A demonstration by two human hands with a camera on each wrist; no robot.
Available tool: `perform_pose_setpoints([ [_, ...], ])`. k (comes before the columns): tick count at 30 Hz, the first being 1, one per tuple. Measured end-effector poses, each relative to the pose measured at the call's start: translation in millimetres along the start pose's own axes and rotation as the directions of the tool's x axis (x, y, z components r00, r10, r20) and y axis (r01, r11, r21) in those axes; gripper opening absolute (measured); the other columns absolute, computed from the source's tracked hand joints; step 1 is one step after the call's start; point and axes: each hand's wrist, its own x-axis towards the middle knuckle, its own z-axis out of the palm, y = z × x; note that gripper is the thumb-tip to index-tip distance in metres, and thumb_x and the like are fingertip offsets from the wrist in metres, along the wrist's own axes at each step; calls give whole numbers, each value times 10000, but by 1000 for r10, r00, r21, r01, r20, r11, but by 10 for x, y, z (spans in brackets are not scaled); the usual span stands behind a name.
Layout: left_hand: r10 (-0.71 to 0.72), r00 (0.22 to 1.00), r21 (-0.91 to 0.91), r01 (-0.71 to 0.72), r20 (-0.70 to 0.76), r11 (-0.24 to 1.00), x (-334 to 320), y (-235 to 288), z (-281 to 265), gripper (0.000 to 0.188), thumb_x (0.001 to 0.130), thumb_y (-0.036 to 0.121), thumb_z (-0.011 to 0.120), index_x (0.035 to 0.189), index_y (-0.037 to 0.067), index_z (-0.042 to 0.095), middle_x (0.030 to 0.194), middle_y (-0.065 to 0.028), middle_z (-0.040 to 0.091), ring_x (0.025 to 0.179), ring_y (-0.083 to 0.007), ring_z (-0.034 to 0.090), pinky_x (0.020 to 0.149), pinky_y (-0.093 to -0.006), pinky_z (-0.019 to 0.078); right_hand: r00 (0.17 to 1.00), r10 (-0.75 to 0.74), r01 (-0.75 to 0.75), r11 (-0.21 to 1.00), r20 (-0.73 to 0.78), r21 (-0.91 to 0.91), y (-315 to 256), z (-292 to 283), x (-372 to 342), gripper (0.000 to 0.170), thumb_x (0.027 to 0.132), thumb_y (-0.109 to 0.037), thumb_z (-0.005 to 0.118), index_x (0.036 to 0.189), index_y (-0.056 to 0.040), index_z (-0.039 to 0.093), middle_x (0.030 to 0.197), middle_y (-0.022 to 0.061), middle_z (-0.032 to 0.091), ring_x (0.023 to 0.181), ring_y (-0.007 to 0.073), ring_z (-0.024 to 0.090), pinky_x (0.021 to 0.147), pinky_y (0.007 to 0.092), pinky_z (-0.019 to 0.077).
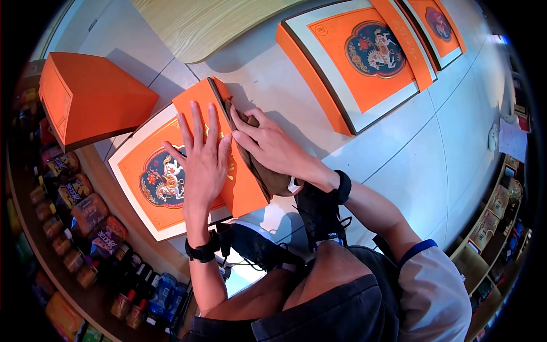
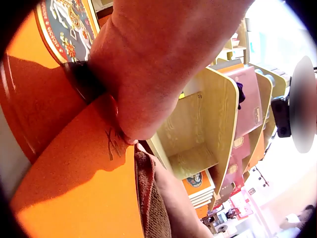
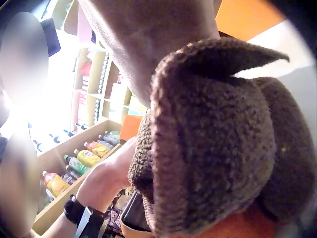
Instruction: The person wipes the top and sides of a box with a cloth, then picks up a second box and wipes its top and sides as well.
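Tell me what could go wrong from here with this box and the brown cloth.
The left grip lies spread over the orange band, so hard pressing might shift or crease it. The brown cloth, in the right grip, has a loose flap that could catch on an edge of the box. A neighbouring orange box sits close by, so a sideways slip might knock it.

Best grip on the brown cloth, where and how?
I'd pinch the bunched lower folds of the brown cloth, coming from the person's right: loose fabric bulges there, while the box under the left hand blocks the other side and the right hand partly covers the upper end.
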Motion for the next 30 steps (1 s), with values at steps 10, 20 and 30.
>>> perform_pose_setpoints([
  [10, -3, 1000, -18, 3, 3, 1000, -3, 0, -3, 582, 1100, 478, 325, 1641, 285, 230, 1730, -39, 70, 1589, -320, 11, 1147, -739, -74, 999, 7, -4, 993, 31, -121, -8, 25, -190, 526, 1073, -307, 443, 1495, 6, 415, 1198, 249, 486, 1009, 418, 620, 847, 476, 535],
  [20, 1, 1000, -1, -1, -9, 1000, -4, 5, 6, 582, 1101, 472, 332, 1641, 277, 233, 1729, -41, 74, 1588, -322, 13, 1146, -745, -61, 988, 106, -87, 982, 111, -169, -147, -19, -403, 534, 1060, -282, 487, 1518, -17, 420, 1234, 210, 484, 1050, 385, 607, 899, 463, 511],
  [30, 1, 1000, -22, -1, -8, 1000, -6, 11, -1, 586, 1101, 468, 341, 1641, 268, 231, 1729, -42, 71, 1587, -334, 14, 1143, -750, -54, 996, 29, -11, 981, 86, -194, -183, -23, -495, 518, 1059, -247, 479, 1470, 61, 418, 1164, 269, 507, 981, 424, 642, 856, 469, 541],
])
